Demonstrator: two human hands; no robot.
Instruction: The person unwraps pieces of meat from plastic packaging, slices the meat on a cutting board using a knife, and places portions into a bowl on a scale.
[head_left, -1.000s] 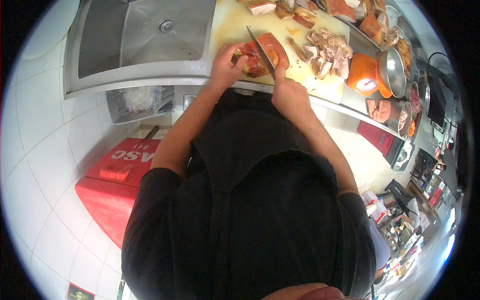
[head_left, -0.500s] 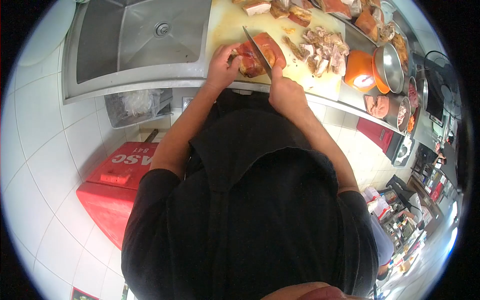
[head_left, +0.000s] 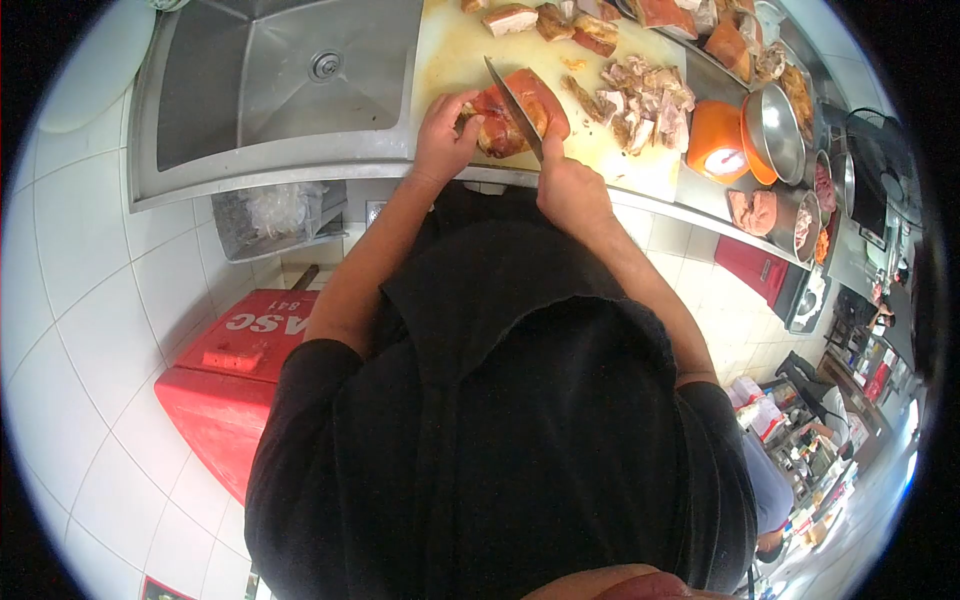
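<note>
A piece of roasted meat with reddish-brown skin lies on the pale cutting board. My left hand grips its left side, fingers curled against the edge. In my right hand is the handle of a knife, whose long blade slants across the top of the meat, tip pointing away from me. How deep the edge sits in the meat, I cannot tell. To the right, a pile of chopped meat rests on the same board. Several larger meat chunks lie along its far side.
Left of the board is a steel sink. An orange scale with a steel bowl stands to the right, near a metal container. Below are a grey bin and a red box. Another person is at lower right.
The view has shifted very slightly. Both hands keep their hold, and the knife lies across the meat at nearly the same angle.
</note>
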